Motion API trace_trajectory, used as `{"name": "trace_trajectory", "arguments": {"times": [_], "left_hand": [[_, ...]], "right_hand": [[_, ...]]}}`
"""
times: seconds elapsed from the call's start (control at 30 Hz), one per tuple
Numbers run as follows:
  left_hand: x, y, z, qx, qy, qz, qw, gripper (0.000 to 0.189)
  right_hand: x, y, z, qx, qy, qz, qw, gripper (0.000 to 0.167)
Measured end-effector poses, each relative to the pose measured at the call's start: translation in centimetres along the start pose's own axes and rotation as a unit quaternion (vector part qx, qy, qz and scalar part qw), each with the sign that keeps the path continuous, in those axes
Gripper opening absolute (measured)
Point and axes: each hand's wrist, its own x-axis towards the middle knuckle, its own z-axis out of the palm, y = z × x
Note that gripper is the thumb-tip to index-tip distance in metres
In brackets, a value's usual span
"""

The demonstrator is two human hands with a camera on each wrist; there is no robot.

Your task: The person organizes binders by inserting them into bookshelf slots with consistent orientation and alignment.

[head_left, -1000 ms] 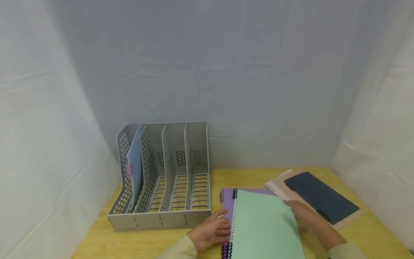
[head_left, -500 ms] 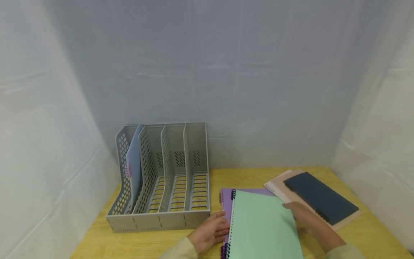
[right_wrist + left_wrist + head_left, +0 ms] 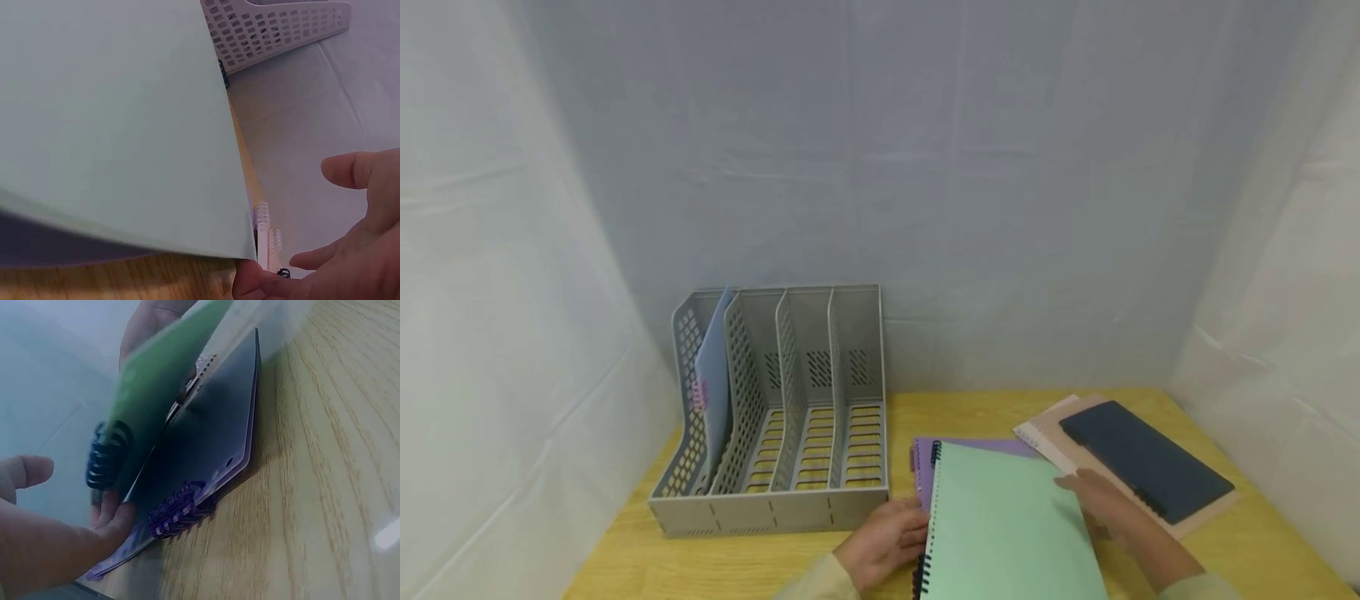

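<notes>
A mint-green spiral notebook [image 3: 1011, 525] with black coils lies tilted over a purple spiral notebook [image 3: 927, 483], its coil side lifted off the lower one in the left wrist view. My left hand [image 3: 883, 543] is at the green notebook's coil edge; its fingertips touch beneath the black coil [image 3: 107, 459], while the thumb stands apart. At the opposite edge, the fingertips of my right hand [image 3: 1103, 504] touch under the green corner. The right thumb [image 3: 347, 170] is spread away from the cover. Most of the purple cover is hidden.
A grey file rack [image 3: 767, 508] with several slots stands to the left, a blue notebook [image 3: 713, 383] in its leftmost slot. Back right, a dark navy notebook [image 3: 1142, 454] lies on beige and pale pink notebooks [image 3: 1037, 425]. The wooden table [image 3: 715, 567] meets white sheeting behind.
The green notebook has shifted slightly left, and its coil now covers more of the purple notebook's edge. My left thumb has come down a little; the right hand stays at the corner.
</notes>
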Motion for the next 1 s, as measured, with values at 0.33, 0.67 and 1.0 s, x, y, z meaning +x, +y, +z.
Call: {"name": "trace_trajectory", "arguments": {"times": [0.33,0.67,1.0], "left_hand": [[-0.5,-0.7,0.2,-0.026,-0.030,0.009,0.9992,0.065],[-1.0,-0.6,0.5,0.001,-0.014,0.002,0.9999,0.066],[-1.3,0.2,0.0,-0.018,-0.009,0.051,0.9985,0.072]], "right_hand": [[-0.3,0.1,0.2,0.014,-0.036,-0.034,0.9987,0.092],[0.2,0.5,0.2,0.119,-0.097,-0.114,0.9816,0.078],[0.1,0.5,-0.6,0.160,-0.254,-0.192,0.9345,0.078]]}}
